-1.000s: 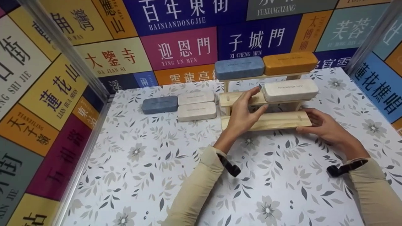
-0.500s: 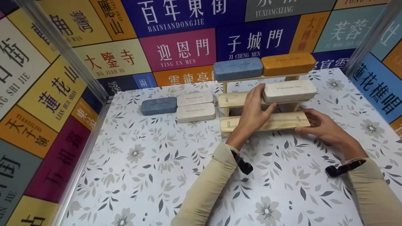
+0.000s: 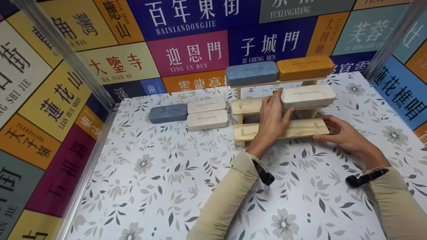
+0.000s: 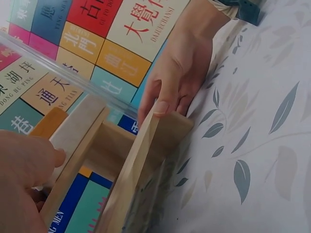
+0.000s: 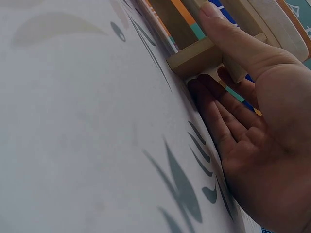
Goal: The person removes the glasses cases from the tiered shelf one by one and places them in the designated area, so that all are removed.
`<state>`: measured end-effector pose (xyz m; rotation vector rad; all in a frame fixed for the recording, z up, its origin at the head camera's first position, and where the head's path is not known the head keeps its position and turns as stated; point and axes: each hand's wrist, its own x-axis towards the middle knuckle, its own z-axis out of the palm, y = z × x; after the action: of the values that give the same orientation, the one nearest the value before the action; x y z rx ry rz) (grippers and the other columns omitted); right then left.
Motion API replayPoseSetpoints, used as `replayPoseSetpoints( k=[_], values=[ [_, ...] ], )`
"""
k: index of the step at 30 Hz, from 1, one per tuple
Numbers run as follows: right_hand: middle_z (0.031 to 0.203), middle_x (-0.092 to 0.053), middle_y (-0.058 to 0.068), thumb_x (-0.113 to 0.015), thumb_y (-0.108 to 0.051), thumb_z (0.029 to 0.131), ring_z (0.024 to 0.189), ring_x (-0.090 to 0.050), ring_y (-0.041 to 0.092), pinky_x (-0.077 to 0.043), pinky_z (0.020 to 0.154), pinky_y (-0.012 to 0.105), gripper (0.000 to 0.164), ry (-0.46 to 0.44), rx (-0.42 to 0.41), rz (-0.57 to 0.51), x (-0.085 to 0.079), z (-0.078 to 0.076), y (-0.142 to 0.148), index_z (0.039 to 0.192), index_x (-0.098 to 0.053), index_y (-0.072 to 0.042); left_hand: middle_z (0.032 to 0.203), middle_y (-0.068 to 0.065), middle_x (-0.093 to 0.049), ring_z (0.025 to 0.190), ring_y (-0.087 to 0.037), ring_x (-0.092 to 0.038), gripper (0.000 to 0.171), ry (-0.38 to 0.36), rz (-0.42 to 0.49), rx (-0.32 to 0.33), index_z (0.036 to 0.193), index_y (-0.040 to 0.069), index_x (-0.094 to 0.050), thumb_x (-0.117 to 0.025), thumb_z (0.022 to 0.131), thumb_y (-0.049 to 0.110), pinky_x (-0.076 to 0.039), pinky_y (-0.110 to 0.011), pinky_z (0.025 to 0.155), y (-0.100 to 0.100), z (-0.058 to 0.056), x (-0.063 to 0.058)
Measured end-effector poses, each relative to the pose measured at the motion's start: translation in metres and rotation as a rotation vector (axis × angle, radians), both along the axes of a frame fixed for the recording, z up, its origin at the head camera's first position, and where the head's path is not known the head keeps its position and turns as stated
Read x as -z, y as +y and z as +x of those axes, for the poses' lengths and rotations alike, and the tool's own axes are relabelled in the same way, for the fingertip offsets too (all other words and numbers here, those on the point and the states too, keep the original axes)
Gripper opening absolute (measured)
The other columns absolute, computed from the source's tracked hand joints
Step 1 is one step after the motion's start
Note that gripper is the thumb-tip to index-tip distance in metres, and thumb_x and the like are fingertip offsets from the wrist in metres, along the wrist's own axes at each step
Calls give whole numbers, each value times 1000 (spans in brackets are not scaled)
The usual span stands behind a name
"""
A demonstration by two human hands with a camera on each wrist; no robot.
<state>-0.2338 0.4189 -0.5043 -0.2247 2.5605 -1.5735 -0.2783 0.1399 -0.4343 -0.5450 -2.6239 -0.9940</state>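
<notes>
A three-tier wooden rack (image 3: 247,132) stands on the table. On its middle shelf, toward the right, lies a white oblong box (image 3: 308,95) with rounded edges and small print. My left hand (image 3: 274,115) touches this box's left end, with the thumb at its lower front edge; the left wrist view shows that thumb against the white box (image 4: 77,126). My right hand (image 3: 345,135) holds the right end of the bottom shelf. In the right wrist view, the right thumb lies over the wooden rack (image 5: 197,57) and the fingers reach behind it.
A blue box (image 3: 252,73) and an orange box (image 3: 305,68) sit side by side on the top shelf. Left of the rack, another blue box (image 3: 168,113) and two white boxes (image 3: 207,120) lie on the floral tabletop (image 3: 160,186). Walls of lettered panels (image 3: 186,53) enclose the table.
My left hand has moved right along the middle shelf to the white box's left end. That box appears shifted very slightly right. My right hand has stayed at the rack's end.
</notes>
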Motion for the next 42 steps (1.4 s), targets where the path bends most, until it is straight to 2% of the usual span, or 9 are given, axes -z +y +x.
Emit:
replayPoseSetpoints(
  k=[5, 13, 16, 20, 23, 27, 32, 37, 42],
  values=[
    [135, -63, -20, -83, -12, 97, 120, -64, -7, -55, 96, 10, 76, 18, -14, -18, 0, -1, 0, 160, -42, -2, 158, -2, -60, 143, -22, -52, 64, 11, -10, -26, 164, 14, -43, -69, 108, 29, -44, -31, 121, 2, 1, 1],
    [136, -63, -17, -82, -10, 98, 120, -65, -6, -56, 96, 12, 74, 26, -21, -35, 1, 1, 0, 161, -43, -3, 148, -9, -60, 138, -26, -50, 70, 37, -6, 7, 164, 10, -42, -73, 105, 32, -40, -31, 122, -2, 3, -1],
    [137, -62, -17, -81, -10, 98, 120, -64, -7, -55, 96, 10, 77, 46, -35, -3, 2, 1, 1, 162, -41, -1, 145, -11, -58, 136, -26, -50, 73, 21, 43, 50, 162, 8, -43, -76, 103, 32, -42, -31, 120, -10, 3, -1],
    [138, -60, -16, -82, -11, 98, 121, -63, -8, -54, 97, 9, 78, 49, -34, 16, 2, 1, 1, 163, -40, -2, 146, -13, -55, 137, -24, -52, 71, -31, 144, 110, 160, 7, -45, -79, 101, 28, -44, -24, 120, -23, 1, -2],
    [137, -62, -15, -83, -11, 97, 120, -64, -7, -54, 97, 10, 77, 28, -9, 8, 1, 0, 0, 162, -43, -5, 150, -15, -53, 137, -22, -54, 70, -67, 215, 159, 160, 6, -44, -79, 101, 24, -45, -21, 118, -34, 0, -4],
    [136, -62, -15, -83, -10, 96, 119, -64, -7, -54, 96, 10, 76, 19, 4, 12, 1, -1, -1, 161, -44, -6, 154, -16, -55, 140, -25, -57, 69, -70, 252, 210, 158, 2, -44, -79, 102, 21, -45, -21, 120, -46, 2, -7],
    [139, -62, -14, -84, -12, 96, 121, -64, -7, -53, 98, 10, 77, 5, 9, 6, 0, 0, -2, 162, -44, -8, 156, -16, -58, 143, -25, -58, 70, -65, 296, 230, 158, 1, -44, -80, 100, 17, -46, -25, 122, -62, 6, -8],
    [138, -62, -16, -83, -11, 96, 120, -64, -6, -54, 98, 10, 77, 3, 13, -8, 0, 0, -1, 162, -43, -6, 156, -19, -53, 141, -28, -61, 71, -112, 463, 278, 160, 0, -43, -79, 99, 9, -50, -21, 117, -77, 3, -6],
    [137, -64, -17, -82, -11, 97, 121, -65, -6, -55, 97, 11, 76, -1, -3, -26, 1, 0, 1, 161, -43, -4, 160, -18, -49, 138, -29, -65, 71, -265, 740, 324, 162, 3, -43, -77, 100, 3, -59, -29, 110, -91, 1, -2]
  ],
)
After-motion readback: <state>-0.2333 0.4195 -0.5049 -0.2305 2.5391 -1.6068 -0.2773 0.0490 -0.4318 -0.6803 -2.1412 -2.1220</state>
